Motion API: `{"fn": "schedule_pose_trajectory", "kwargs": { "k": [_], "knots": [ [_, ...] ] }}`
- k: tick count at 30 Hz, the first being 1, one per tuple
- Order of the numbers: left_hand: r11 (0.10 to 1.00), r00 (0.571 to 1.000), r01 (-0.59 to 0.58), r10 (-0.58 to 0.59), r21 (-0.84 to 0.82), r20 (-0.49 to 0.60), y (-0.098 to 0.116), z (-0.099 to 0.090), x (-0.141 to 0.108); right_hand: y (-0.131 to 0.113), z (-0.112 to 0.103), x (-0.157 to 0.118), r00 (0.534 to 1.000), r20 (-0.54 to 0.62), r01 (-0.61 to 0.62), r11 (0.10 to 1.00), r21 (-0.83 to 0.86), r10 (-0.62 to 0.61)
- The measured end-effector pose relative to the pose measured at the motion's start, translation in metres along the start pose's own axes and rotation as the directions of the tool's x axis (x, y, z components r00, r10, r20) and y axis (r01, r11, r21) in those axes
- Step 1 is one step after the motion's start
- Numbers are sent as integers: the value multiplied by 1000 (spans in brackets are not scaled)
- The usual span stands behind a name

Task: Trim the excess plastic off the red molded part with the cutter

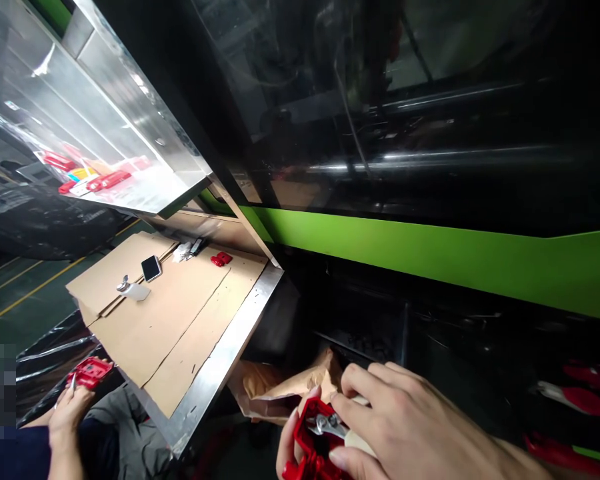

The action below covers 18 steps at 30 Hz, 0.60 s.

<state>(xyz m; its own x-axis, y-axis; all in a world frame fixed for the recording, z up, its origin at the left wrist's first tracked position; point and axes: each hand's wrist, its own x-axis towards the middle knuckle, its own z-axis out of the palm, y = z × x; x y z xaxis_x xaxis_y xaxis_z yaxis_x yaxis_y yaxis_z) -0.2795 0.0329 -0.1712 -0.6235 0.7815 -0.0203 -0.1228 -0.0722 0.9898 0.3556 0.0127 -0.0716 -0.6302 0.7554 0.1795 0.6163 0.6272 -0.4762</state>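
1. The counter [215,367], laid with cardboard, carries a phone [151,268] and a loose red piece [221,259] near its far edge.
2. The right hand [405,427] has its grip closed on small metal cutters [325,424].
3. The left hand [293,447] clasps the red plastic part [313,443] below the counter's near corner; it looks light, stiff and smooth, best held by its edges.
4. A co-worker's hand [67,413] holds another red part [90,371].

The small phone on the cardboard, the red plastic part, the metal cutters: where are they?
Small phone [151,268], head view, middle of its screen.
Red plastic part [307,440], head view, its left side.
Metal cutters [325,424], head view, the shiny jaws.
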Motion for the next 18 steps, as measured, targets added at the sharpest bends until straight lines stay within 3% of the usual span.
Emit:
{"fn": "schedule_pose_trajectory", "kwargs": {
  "k": [3, 5, 8, 10, 15, 18],
  "knots": [
    [997, 972, 14, 4, 75, -234, 28, 65, -34, 0, -1, 0, 999, -51, -4, 1000, 1, 4],
    [997, 921, 46, -16, 69, -390, 49, 109, -56, -1, -3, 0, 994, -105, 6, 1000, -9, -7],
    [993, 869, 79, -29, 82, -494, 71, 156, -75, -3, -7, 3, 979, -206, 4, 1000, -6, -5],
    [991, 867, 90, -31, 95, -498, 80, 173, -79, -4, -9, 4, 980, -201, -8, 1000, 18, 11],
    [988, 853, 123, -54, 98, -520, 89, 194, -87, -3, -5, 4, 997, -74, -10, 999, 46, 13],
    [990, 874, 112, -57, 85, -483, 87, 205, -105, -1, -2, 1, 999, -44, -3, 999, 45, 5]
  ]
}}
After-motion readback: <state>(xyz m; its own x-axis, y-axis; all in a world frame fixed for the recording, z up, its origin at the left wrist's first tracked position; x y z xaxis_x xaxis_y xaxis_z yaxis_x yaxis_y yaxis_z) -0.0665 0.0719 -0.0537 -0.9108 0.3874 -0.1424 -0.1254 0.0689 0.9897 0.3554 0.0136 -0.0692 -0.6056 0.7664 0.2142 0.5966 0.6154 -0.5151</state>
